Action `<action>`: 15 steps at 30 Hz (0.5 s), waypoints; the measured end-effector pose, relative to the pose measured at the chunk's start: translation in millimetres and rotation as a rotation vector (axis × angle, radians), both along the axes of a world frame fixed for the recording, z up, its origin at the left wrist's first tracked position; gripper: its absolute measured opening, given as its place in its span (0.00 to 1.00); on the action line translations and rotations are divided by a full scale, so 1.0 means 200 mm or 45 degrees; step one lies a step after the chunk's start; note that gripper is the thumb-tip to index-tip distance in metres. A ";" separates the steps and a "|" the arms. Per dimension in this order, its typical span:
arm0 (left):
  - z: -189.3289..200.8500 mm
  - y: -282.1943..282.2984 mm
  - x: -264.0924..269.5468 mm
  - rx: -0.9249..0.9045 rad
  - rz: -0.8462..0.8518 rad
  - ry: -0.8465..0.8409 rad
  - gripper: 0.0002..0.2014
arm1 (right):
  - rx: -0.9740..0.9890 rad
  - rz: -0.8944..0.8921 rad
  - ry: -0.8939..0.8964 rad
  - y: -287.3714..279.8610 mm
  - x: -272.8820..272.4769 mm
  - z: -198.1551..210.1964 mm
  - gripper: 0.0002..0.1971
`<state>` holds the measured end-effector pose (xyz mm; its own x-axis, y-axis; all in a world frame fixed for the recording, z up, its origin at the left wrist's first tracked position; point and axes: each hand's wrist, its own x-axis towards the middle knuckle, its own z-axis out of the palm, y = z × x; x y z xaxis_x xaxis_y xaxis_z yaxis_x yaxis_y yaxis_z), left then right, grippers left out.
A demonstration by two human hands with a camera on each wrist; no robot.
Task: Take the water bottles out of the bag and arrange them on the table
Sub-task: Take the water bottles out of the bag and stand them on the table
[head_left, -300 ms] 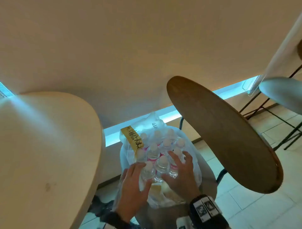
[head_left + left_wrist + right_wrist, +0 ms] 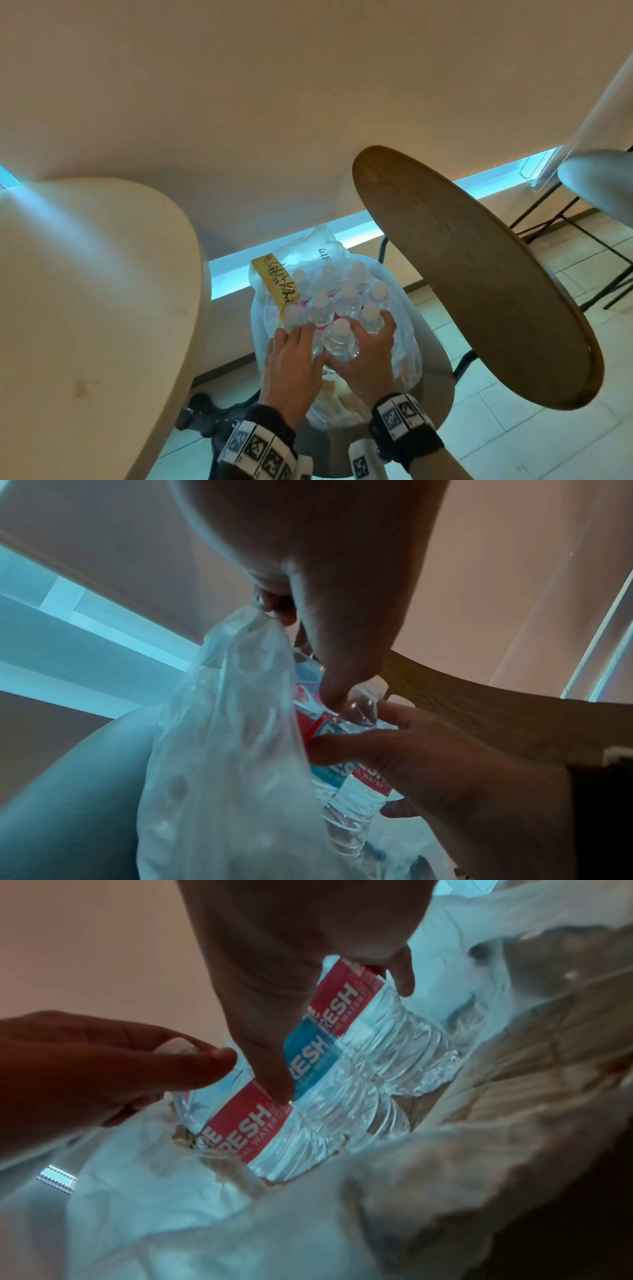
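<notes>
Hands (image 2: 329, 359) closer around bottles (image 2: 339, 308), beside table (image 2: 96, 291).

A café-like room: round tables (image 2: 479, 274), tiled floor (image 2: 513, 438).

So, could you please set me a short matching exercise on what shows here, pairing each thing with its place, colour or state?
Things:
1. bottle caps
2. yellow tag
3. round wooden table
4. plastic bag

Descriptions:
A. dark brown, right of the bag
B. white
C. translucent, holds the bottles
D. bears black handwriting

Pairs: 1-B, 2-D, 3-A, 4-C
</notes>
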<state>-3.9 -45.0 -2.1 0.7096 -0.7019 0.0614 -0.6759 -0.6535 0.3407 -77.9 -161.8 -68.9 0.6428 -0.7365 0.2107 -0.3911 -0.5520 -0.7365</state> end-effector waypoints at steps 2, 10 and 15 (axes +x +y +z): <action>0.02 0.00 0.00 -0.034 -0.004 0.008 0.19 | 0.038 0.031 -0.013 -0.01 -0.01 -0.03 0.38; 0.09 0.08 -0.08 -0.170 -0.021 0.093 0.10 | -0.071 0.042 -0.048 -0.03 -0.14 0.06 0.40; 0.36 0.14 -0.20 -0.413 0.033 0.277 0.11 | -0.205 0.042 -0.076 -0.10 -0.29 0.35 0.41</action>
